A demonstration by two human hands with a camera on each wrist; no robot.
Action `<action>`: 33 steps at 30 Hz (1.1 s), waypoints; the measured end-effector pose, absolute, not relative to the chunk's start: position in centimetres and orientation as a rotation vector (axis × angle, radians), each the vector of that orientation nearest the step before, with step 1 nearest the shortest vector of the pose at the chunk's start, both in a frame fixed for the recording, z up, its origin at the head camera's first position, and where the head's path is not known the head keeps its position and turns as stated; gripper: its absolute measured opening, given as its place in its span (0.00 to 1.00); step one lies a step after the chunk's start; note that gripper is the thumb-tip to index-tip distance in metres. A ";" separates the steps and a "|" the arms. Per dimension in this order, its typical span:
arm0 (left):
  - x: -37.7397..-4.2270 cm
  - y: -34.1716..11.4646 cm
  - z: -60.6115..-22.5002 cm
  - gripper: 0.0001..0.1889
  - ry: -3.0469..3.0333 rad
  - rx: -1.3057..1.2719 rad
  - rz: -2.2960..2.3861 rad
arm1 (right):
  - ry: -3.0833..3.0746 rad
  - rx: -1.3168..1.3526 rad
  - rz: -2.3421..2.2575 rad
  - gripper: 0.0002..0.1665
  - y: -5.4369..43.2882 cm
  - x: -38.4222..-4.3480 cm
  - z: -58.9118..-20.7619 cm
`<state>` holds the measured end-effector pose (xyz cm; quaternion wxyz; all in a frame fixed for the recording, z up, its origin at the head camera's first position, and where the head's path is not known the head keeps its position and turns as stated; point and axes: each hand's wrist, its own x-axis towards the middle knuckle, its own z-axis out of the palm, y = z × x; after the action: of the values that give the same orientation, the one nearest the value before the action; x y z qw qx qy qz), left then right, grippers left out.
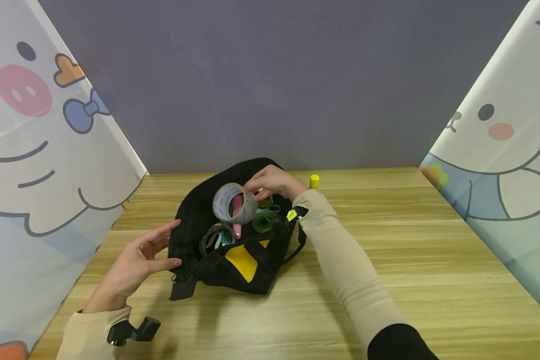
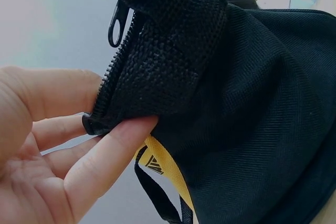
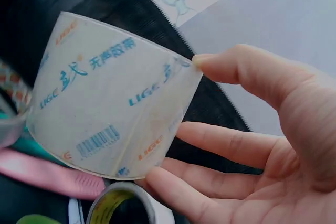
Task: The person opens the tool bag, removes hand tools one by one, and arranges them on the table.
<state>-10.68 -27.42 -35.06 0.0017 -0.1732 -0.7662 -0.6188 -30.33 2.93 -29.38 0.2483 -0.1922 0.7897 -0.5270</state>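
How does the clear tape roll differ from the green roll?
The clear tape roll is see-through with blue and orange print; the green roll looks plain green. The clear tape roll is larger and wider; the green roll is smaller. The right grip holds the clear tape roll, while the green roll lies in the black bag. Both are ring-shaped.

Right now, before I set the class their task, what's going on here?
A person is handling an open black bag. The right grip holds a wide tape roll at its mouth; the left grip pinches its zippered end. A pink item and a green roll lie inside.
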 end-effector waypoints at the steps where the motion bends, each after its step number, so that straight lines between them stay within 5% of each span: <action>1: -10.7 -27.4 -35.1 0.41 -2.407 -0.540 -1.944 | 2.121 -0.515 -1.463 0.20 3.0 -30.4 -29.3; 33: -10.6 -26.6 -34.7 0.41 -2.410 -0.567 -1.956 | 1.712 -0.488 -2.035 0.23 8.0 -29.6 -24.7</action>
<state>-10.63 -26.55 -34.73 -0.0068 -0.1797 -0.7637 -0.6200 -29.60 8.04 -24.66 0.2169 -0.1762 0.6181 -0.7347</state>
